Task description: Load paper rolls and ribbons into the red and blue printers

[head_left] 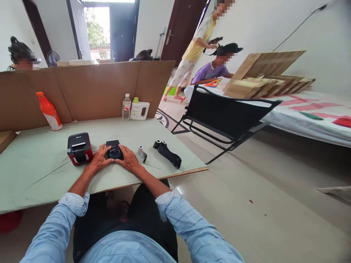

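Black and box-shaped, a small device (114, 150) is grasped between the left hand (99, 159) and right hand (128, 157), just right of the red-and-black desktop printer (79, 148); behind that printer, leftward, stands an orange-capped bottle (49, 111).

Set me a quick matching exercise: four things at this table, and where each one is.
1. Small black device
2. Red-and-black machine
3. Orange bottle
4. White jug

A. Just left of the left hand
B. Beside the clear bottle
C. Between the left hand and right hand
D. Leftmost of the four

Pairs: 1-C, 2-A, 3-D, 4-B
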A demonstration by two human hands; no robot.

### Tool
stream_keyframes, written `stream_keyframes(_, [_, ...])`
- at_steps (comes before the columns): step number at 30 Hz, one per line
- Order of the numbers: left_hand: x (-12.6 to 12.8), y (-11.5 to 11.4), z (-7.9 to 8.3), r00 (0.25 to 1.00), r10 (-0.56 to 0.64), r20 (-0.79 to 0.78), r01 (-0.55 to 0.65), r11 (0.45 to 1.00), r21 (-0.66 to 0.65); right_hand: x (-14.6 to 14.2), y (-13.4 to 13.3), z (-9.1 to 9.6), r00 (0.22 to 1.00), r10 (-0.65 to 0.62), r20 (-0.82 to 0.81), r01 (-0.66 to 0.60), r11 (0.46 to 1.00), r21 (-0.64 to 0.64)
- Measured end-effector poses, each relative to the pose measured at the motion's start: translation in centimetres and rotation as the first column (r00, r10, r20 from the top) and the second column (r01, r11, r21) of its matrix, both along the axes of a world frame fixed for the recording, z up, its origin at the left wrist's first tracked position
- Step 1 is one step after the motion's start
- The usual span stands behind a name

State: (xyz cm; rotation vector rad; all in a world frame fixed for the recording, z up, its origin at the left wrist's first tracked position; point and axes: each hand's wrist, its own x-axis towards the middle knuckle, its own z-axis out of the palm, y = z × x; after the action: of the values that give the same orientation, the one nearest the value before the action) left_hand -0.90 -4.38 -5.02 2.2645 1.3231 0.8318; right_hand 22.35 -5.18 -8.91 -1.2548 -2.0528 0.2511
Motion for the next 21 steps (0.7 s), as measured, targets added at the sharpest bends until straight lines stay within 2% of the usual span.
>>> stream_keyframes(5, [0.3, -0.8, -0.1, 1.0, 0.019, 0.013, -0.019, 1.0, 0.006, -0.3, 0.0, -0.4, 0.998, -0.038, 0.043, 0.038, 0.999, 0.004])
stream_keyframes(12, [0.3, -1.2, -0.2, 0.998, -0.009, 0.057, 0.01, 1.0, -0.013, -0.1, 0.4, -1.0, 0.998, 0.009, 0.057, -0.012, 0.999, 0.053])
stream_keyframes(21, [-0.3, -1.0, -1.0, 0.997, -0.012, 0.077, 0.014, 0.999, -0.029, -0.3, 0.0, -0.7, 0.998, 0.04, 0.055, -0.043, 0.998, 0.053])
